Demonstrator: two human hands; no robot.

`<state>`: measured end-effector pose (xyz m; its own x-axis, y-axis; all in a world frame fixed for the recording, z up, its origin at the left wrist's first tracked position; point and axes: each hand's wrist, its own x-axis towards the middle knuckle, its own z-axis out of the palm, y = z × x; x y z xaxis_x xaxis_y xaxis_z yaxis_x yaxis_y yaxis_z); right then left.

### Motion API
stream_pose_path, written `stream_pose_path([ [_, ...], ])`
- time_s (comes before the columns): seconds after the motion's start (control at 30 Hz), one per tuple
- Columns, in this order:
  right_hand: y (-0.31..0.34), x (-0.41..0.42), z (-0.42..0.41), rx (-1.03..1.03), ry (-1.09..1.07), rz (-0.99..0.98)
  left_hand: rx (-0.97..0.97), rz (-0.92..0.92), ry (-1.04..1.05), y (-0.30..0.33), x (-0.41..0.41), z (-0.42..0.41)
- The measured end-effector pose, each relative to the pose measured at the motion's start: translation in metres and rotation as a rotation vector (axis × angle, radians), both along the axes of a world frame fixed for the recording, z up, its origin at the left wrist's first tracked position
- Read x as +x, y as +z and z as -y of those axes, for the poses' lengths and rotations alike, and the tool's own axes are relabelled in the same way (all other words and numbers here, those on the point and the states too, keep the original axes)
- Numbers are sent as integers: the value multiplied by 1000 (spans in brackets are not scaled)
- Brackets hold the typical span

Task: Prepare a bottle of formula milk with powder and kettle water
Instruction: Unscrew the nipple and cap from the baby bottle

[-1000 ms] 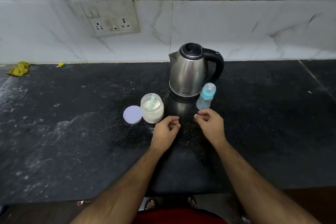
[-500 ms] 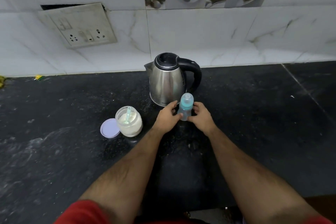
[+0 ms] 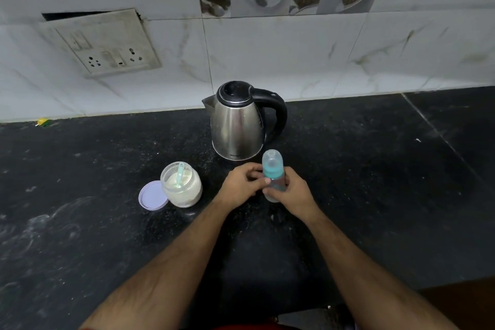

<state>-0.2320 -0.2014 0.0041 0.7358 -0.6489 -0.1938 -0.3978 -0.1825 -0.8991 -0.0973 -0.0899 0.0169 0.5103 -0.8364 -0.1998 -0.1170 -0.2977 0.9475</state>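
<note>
A small baby bottle (image 3: 272, 166) with a clear cap and teal collar stands in front of a steel kettle (image 3: 237, 126) that has a black lid and handle. My right hand (image 3: 293, 191) wraps the bottle's body from the right. My left hand (image 3: 245, 182) touches the bottle at the teal collar with thumb and fingers. To the left stands an open glass jar of white powder (image 3: 183, 186) with a pale green scoop inside. Its lilac lid (image 3: 152, 195) lies flat beside the jar on the left.
Everything rests on a black stone counter (image 3: 375, 182) backed by a white tiled wall. A wall socket plate (image 3: 107, 43) sits above left. A small yellow scrap (image 3: 42, 122) lies at the counter's back left. The counter's front edge is near my body.
Both hands reached forward from the counter and closed on the bottle. The bottle has come slightly nearer to me. The camera view has shifted closer and to the right.
</note>
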Motion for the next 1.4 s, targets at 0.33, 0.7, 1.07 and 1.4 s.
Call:
stream_pose_path([
  [0.33, 27, -25, -38, 182, -3, 43, -200, -330, -167, 38, -2, -10],
  [0.7, 44, -33, -64, 328, 159, 43, -226, -400, -167, 43, -7, -31],
  [1.07, 41, -28, -85, 164, 3, 95, -253, -357, -42, 47, -17, -38],
  [1.4, 24, -39, -73, 177, -56, 70, -254, -245, -58, 53, -20, -20],
])
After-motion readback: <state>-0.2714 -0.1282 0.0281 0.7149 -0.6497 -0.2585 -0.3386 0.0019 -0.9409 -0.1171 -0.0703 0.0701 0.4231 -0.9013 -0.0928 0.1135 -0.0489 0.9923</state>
